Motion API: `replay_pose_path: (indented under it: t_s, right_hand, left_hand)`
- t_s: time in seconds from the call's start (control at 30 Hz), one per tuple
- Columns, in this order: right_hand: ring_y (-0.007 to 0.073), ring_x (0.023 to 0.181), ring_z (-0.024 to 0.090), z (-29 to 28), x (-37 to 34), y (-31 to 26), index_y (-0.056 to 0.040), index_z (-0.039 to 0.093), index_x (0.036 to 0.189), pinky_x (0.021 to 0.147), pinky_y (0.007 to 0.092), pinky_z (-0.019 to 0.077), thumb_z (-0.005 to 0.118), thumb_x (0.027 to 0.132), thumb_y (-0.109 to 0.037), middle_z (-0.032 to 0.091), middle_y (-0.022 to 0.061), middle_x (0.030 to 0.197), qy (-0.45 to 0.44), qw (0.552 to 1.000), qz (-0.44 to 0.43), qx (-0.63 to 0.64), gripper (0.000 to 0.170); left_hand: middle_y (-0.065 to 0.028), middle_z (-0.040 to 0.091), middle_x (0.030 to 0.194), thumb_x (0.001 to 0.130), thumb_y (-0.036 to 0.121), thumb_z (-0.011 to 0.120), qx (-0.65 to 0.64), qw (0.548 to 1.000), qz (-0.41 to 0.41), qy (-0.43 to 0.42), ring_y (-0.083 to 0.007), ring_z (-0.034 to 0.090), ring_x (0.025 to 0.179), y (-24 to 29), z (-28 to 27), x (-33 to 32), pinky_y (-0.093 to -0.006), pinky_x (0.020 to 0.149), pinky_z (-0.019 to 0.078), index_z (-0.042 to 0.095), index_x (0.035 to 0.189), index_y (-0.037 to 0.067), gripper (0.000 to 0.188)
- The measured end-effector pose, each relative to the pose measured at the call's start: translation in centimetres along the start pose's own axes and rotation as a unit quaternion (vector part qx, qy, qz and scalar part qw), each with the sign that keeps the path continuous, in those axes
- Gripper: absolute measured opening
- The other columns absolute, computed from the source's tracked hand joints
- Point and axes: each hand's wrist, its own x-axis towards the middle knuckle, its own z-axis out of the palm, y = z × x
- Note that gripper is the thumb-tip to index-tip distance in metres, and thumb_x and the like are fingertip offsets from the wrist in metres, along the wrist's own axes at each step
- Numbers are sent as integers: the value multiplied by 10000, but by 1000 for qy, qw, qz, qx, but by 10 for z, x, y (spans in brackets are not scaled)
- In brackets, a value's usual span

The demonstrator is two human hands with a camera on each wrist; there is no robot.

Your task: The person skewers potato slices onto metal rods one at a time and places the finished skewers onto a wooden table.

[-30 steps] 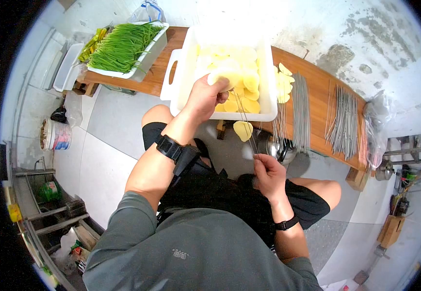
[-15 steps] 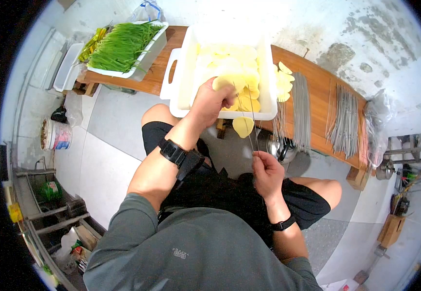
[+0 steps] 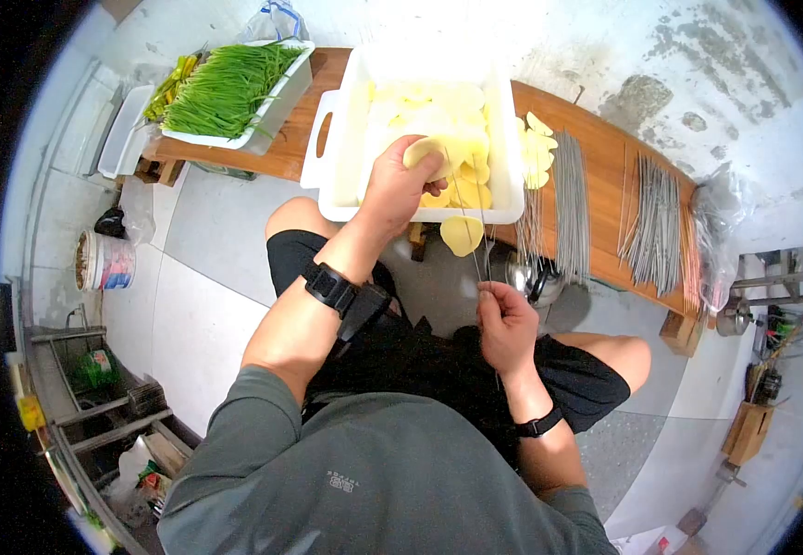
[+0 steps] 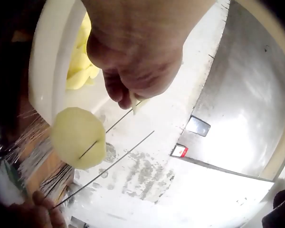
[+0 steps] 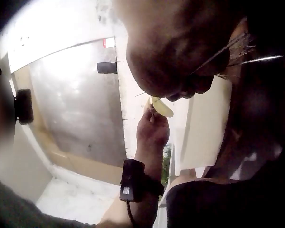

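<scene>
My left hand [image 3: 396, 190] pinches a pale yellow potato slice [image 3: 421, 151] over the front of a white tub [image 3: 330, 199]. Lower and to the right, my right hand [image 3: 509, 324] grips two thin metal skewers [image 4: 104, 169] near their lower ends. One skewer passes through another potato slice [image 3: 462, 237], which hangs between the hands. In the left wrist view this skewer's upper part reaches the left fingertips, at the edge of the slice they pinch. The second skewer runs bare beside it. Many potato slices [image 3: 471, 192] lie in the tub.
The tub stands on a wooden bench [image 3: 605, 199]. Right of it are loose potato slices [image 3: 537, 157] and two bundles of skewers [image 3: 572, 208]. Green stalks [image 3: 226, 92] fill a white tray at left. A metal pot [image 3: 522, 277] stands below the bench.
The two skewers have spread further apart at their upper ends. My right hand has risen slightly, and the threaded slice has shifted a little upward. The left hand keeps its slice.
</scene>
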Motion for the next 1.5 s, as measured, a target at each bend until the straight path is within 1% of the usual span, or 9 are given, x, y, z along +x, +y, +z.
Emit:
replay_pose_path:
  t_s: [0.23, 0.33, 0.4, 0.6, 0.67, 0.73, 0.8, 1.43, 1.5]
  right_hand:
    - [35, 594, 464, -2, 0, 1, 25, 632, 1021, 528, 198, 377, 581, 934, -66, 554, -27, 713, 0, 1000, -13, -10, 136]
    - [61, 711, 528, -3, 0, 0, 20, 644, 1028, 648, 223, 451, 607, 915, -104, 634, 9, 798, -19, 999, 28, 8, 172]
    - [33, 580, 446, -1, 1, 3, 26, 632, 1019, 516, 196, 362, 584, 931, -63, 533, -39, 698, 0, 1000, -21, -7, 135]
    - [30, 556, 427, 1, 9, 4, 19, 633, 1017, 485, 195, 337, 581, 933, -72, 523, -41, 679, 2, 1000, -29, -12, 134]
    - [33, 549, 427, 3, 14, -1, 14, 633, 1013, 479, 195, 335, 579, 935, -78, 523, -39, 672, 3, 1000, -12, 13, 132]
    - [36, 542, 428, 2, 15, -5, 10, 634, 1008, 473, 195, 333, 577, 937, -85, 523, -36, 666, 6, 999, 6, 37, 131]
    - [42, 613, 486, -1, 16, -7, 6, 643, 1028, 540, 202, 395, 608, 929, -114, 580, -15, 735, -17, 988, 84, 129, 159]
    - [46, 570, 463, 2, 21, -17, -21, 629, 1036, 485, 195, 360, 594, 940, -125, 541, -25, 698, -52, 970, 116, 206, 145]
    - [43, 574, 462, 3, 21, -19, -24, 630, 1033, 485, 193, 355, 594, 942, -130, 540, -26, 696, -48, 968, 122, 214, 145]
  left_hand:
    - [-72, 609, 846, 918, 95, 598, 48, 999, -19, -8, -144, 573, 656, 0, -5, 4, -271, 575, 476, 535, 1089, 1, 205]
    - [-70, 607, 834, 916, 106, 602, 32, 999, -23, -14, -142, 568, 646, 2, -4, 1, -262, 572, 471, 537, 1065, -3, 196]
    - [-68, 607, 831, 919, 111, 599, 37, 999, -22, -20, -138, 564, 641, 1, -5, 2, -259, 570, 469, 536, 1063, -5, 195]
    - [-77, 630, 879, 912, 121, 595, 100, 993, -35, -50, -118, 595, 701, 1, 1, -7, -259, 604, 496, 552, 1078, -40, 235]
    - [-86, 635, 915, 912, 115, 595, 130, 989, -30, -65, -125, 612, 744, 1, 6, -11, -262, 627, 514, 545, 1093, -51, 251]
    - [-111, 638, 981, 908, 102, 600, 45, 997, -38, -47, -153, 637, 833, 2, 10, -13, -271, 690, 544, 531, 1117, -70, 280]
    - [-121, 637, 998, 908, 98, 602, 45, 997, -46, -48, -161, 642, 848, 3, 9, -13, -275, 708, 550, 525, 1123, -76, 287]
    - [-135, 646, 1034, 862, 92, 643, 148, 986, -51, -53, -158, 632, 857, 14, 11, -15, -268, 731, 524, 509, 1202, -95, 410]
    - [-132, 645, 1029, 864, 106, 646, 96, 993, -55, -51, -155, 629, 856, 5, 9, -13, -267, 730, 520, 512, 1198, -93, 411]
